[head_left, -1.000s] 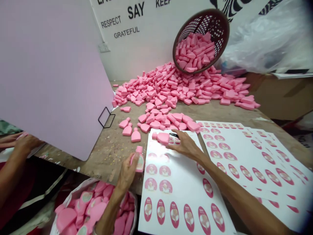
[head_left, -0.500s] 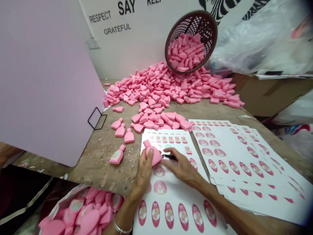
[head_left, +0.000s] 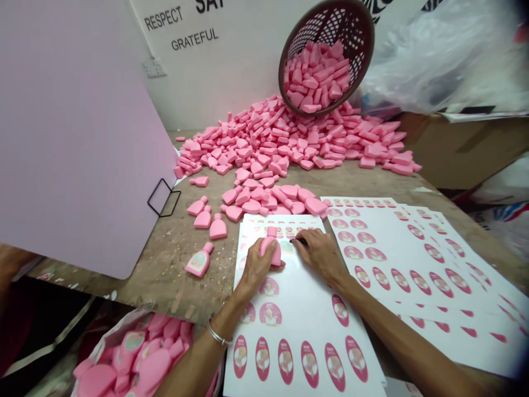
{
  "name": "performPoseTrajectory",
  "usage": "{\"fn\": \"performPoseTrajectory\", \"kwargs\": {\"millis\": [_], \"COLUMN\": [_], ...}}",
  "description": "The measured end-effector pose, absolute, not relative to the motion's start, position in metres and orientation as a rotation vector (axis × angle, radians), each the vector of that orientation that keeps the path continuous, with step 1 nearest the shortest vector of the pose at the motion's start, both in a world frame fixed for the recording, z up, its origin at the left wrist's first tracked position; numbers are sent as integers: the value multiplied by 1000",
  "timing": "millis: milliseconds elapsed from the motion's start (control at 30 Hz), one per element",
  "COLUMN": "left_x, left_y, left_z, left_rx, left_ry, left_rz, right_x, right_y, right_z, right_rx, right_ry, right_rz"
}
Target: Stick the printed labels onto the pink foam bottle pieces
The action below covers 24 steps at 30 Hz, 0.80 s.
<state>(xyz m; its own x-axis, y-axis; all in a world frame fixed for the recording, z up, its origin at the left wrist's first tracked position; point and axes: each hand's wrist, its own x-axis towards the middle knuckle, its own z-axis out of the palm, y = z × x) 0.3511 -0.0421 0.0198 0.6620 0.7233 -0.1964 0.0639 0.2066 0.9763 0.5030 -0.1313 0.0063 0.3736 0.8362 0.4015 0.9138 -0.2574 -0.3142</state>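
Observation:
My left hand (head_left: 257,264) is closed round a small pink plastic bottle (head_left: 271,251), held neck-up over a white sticker sheet (head_left: 306,309). My right hand (head_left: 324,256) pinches a thin dark tool (head_left: 298,241); the fingers cover most of it, so its kind is unclear. Its tip is at a pale green sticker (head_left: 288,247) near the sheet's upper part. Pink oval and arched stickers are printed on the sheet. To the left, a pink bottle bearing a pale label (head_left: 200,260) lies on the table, with several plain pink bottles (head_left: 218,226) behind it.
A large heap of pink bottles (head_left: 264,140) spreads below a tipped brown basket (head_left: 326,55). More sticker sheets (head_left: 397,242) lie at the right. A pink board (head_left: 82,138) stands at the left, above a bag of bottles (head_left: 136,358). Another person's hand (head_left: 16,259) shows at the left edge.
My right hand has moved away from the bottle, up and right to the pale green sticker. My left hand has turned the bottle more upright and shifted it slightly right.

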Motion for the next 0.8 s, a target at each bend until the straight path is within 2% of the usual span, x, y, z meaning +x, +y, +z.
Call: {"fn": "performPoseTrajectory", "kwargs": {"millis": [233,433,667,800], "left_x": [350,350,349,349], "left_y": [-40,-41,-41,-42], "left_z": [17,17,16,17], "left_rx": [1340,1350,1344,1339], "left_ry": [750,738,734,735], "left_rz": [512,502,502,516], "right_x": [507,506,508,506], "right_y": [-131,-131,-130,-131], "right_z": [2,1,4,5], "right_rx": [-2063,-2088,-2068,-2108], "right_ry": [-1461,-1447,-1415,-1450], "right_rz": [-87,-230,-53,-130]}}
